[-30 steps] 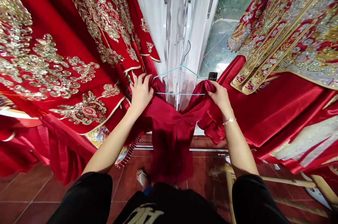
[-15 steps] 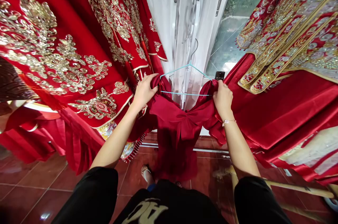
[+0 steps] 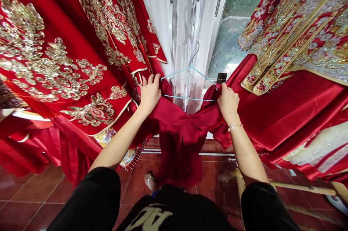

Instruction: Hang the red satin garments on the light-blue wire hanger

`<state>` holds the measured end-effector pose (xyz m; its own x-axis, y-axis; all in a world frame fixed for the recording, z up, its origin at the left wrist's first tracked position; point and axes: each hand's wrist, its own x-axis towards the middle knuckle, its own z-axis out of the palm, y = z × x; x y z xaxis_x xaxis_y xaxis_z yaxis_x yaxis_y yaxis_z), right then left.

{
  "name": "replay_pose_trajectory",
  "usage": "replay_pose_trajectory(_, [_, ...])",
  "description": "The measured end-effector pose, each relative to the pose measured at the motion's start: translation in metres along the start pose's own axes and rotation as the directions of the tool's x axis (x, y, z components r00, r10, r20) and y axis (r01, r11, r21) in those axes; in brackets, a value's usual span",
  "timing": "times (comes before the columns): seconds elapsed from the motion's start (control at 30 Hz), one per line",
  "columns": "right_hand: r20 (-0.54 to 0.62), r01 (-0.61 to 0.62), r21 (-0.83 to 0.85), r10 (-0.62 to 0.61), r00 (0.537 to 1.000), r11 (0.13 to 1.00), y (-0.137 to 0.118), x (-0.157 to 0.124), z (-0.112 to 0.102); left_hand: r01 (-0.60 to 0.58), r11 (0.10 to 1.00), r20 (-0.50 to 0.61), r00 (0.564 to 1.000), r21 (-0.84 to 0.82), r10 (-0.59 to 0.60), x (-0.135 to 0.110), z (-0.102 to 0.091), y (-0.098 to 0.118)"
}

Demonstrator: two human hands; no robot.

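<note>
Head view. "Item location?"
"Red satin garment (image 3: 181,140) hangs in mid-air just below the teal wire hanger (image 3: 190,98)."
"Hands?"
"Left hand (image 3: 149,94) and right hand (image 3: 228,103) each grasp a fold of it, held wide apart, which keeps the cloth spread across the hanger's width, between the gold-embroidered red robes (image 3: 54,67)."

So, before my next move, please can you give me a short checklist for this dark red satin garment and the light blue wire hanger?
Left hand on dark red satin garment: ok, gripping.
Right hand on the garment: ok, gripping.
Light blue wire hanger: ok, upright, bar about level.
Support of the hanger's hook: cannot tell.
Garment seated on the hanger: cannot tell, hands cover the ends.
Gold-embroidered red robe beside the left hand: not ok, satin lies against it.
</note>
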<state>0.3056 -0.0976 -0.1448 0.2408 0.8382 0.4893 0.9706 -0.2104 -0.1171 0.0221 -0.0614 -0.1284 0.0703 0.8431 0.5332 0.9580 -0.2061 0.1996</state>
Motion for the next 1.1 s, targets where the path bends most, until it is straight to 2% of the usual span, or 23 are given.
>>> replay_pose_trajectory(0.1, [-0.005, -0.002, 0.017, 0.002, 1.0, 1.0, 0.008, 0.007, -0.008, -0.039, 0.994, 0.123, 0.992, 0.097, 0.027, 0.015, -0.016, -0.003])
replay_pose_trajectory(0.17, [-0.023, -0.004, 0.083, 0.006, 1.0, 0.997, 0.02, 0.018, -0.01, -0.066, 0.995, 0.173, 0.984, 0.077, 0.052, 0.03, -0.03, -0.015])
replay_pose_trajectory(0.23, [-0.052, -0.005, 0.216, 0.016, 0.999, 0.976, 0.037, 0.031, -0.007, -0.075, 0.997, 0.18, 0.981, -0.002, 0.074, 0.043, -0.041, -0.03])
replay_pose_trajectory(0.3, [-0.062, -0.019, 0.414, 0.048, 0.997, 0.91, 0.056, 0.041, 0.003, -0.069, 0.994, 0.156, 0.984, -0.082, 0.082, 0.046, -0.048, -0.04])
replay_pose_trajectory(0.37, [-0.003, -0.104, 0.641, 0.138, 0.99, 0.761, 0.074, 0.043, 0.017, -0.059, 0.993, 0.089, 0.994, -0.102, 0.068, 0.039, -0.051, -0.042])
replay_pose_trajectory(0.43, [0.134, -0.254, 0.811, 0.255, 0.958, 0.528, 0.086, 0.036, 0.033, -0.05, 0.997, 0.01, 0.999, -0.054, 0.05, 0.025, -0.052, -0.036])
replay_pose_trajectory(0.5, [0.263, -0.367, 0.88, 0.333, 0.905, 0.302, 0.094, 0.021, 0.049, -0.045, 0.998, -0.027, 0.999, 0.046, 0.046, 0.012, -0.052, -0.027])
replay_pose_trajectory(0.53, [0.296, -0.387, 0.894, 0.351, 0.888, 0.227, 0.097, 0.011, 0.057, -0.044, 0.994, -0.015, 0.999, 0.101, 0.046, 0.008, -0.052, -0.024])
replay_pose_trajectory(0.6, [0.292, -0.366, 0.918, 0.366, 0.884, 0.152, 0.1, -0.01, 0.073, -0.048, 0.982, 0.056, 0.998, 0.185, 0.038, 0.007, -0.05, -0.021])
replay_pose_trajectory(0.67, [0.252, -0.322, 0.938, 0.384, 0.888, 0.131, 0.102, -0.032, 0.087, -0.074, 0.984, 0.163, 0.985, 0.16, 0.047, 0.016, -0.045, -0.026])
replay_pose_trajectory(0.73, [0.227, -0.302, 0.945, 0.415, 0.881, 0.123, 0.103, -0.055, 0.099, -0.092, 0.996, 0.26, 0.961, -0.007, 0.09, 0.029, -0.036, -0.039])
replay_pose_trajectory(0.8, [0.204, -0.285, 0.951, 0.446, 0.872, 0.123, 0.101, -0.08, 0.106, -0.031, 0.971, 0.32, 0.941, -0.236, 0.107, 0.038, -0.022, -0.057])
replay_pose_trajectory(0.87, [0.133, -0.223, 0.962, 0.445, 0.885, 0.155, 0.096, -0.105, 0.107, 0.078, 0.909, 0.319, 0.946, -0.409, 0.063, 0.039, -0.006, -0.075])
replay_pose_trajectory(0.93, [0.081, -0.172, 0.962, 0.381, 0.921, 0.212, 0.09, -0.129, 0.105, 0.114, 0.866, 0.263, 0.964, -0.487, 0.021, 0.028, 0.01, -0.09])
replay_pose_trajectory(1.0, [0.112, -0.192, 0.946, 0.294, 0.949, 0.26, 0.085, -0.149, 0.102, 0.05, 0.876, 0.238, 0.968, -0.479, 0.075, 0.008, 0.024, -0.101])
replay_pose_trajectory(1.03, [0.138, -0.21, 0.936, 0.257, 0.957, 0.281, 0.083, -0.157, 0.102, 0.009, 0.895, 0.269, 0.955, -0.447, 0.125, -0.004, 0.03, -0.105])
replay_pose_trajectory(1.1, [0.153, -0.211, 0.924, 0.197, 0.968, 0.318, 0.08, -0.168, 0.104, -0.053, 0.942, 0.407, 0.893, -0.331, 0.193, -0.031, 0.041, -0.109])
